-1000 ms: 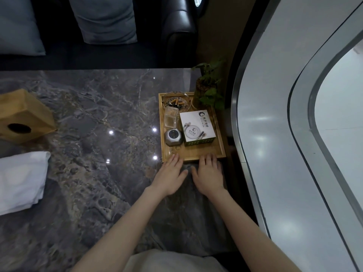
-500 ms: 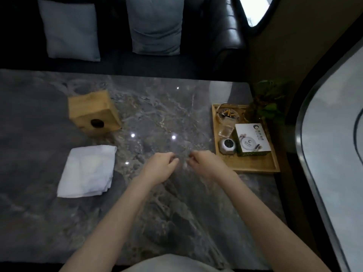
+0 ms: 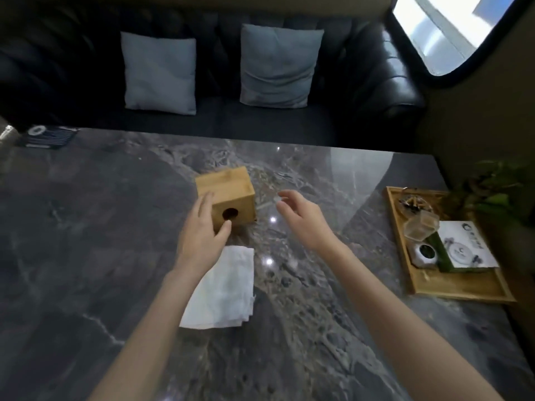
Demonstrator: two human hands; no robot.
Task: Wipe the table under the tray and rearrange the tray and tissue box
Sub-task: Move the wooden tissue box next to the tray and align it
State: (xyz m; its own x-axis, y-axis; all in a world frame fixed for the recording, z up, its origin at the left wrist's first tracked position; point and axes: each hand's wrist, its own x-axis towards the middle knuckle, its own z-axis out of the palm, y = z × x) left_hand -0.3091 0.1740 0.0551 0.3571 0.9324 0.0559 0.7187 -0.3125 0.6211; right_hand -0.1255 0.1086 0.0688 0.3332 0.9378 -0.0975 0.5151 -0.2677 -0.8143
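Observation:
A wooden tissue box (image 3: 231, 190) with a round dark hole in its near face stands on the grey marble table (image 3: 101, 227), mid-table. My left hand (image 3: 202, 230) is open against the box's left side, thumb at the near face below the hole. My right hand (image 3: 301, 218) hovers open to the right of the box, apart from it. A folded white cloth (image 3: 225, 290) lies flat just in front of the box, partly under my left forearm. The wooden tray (image 3: 451, 287) sits at the table's right edge.
The tray holds a glass ashtray (image 3: 412, 204), a clear jar (image 3: 421, 228), a small grey device (image 3: 424, 251) and a white-topped box (image 3: 463, 244). A plant (image 3: 498, 192) stands right of the tray. A dark card (image 3: 47, 136) lies at far left. A black sofa (image 3: 376, 82) with two cushions runs behind.
Both hands left the tray's near edge and moved left across the table to the tissue box. My view swung left with them. The left hand now touches the box.

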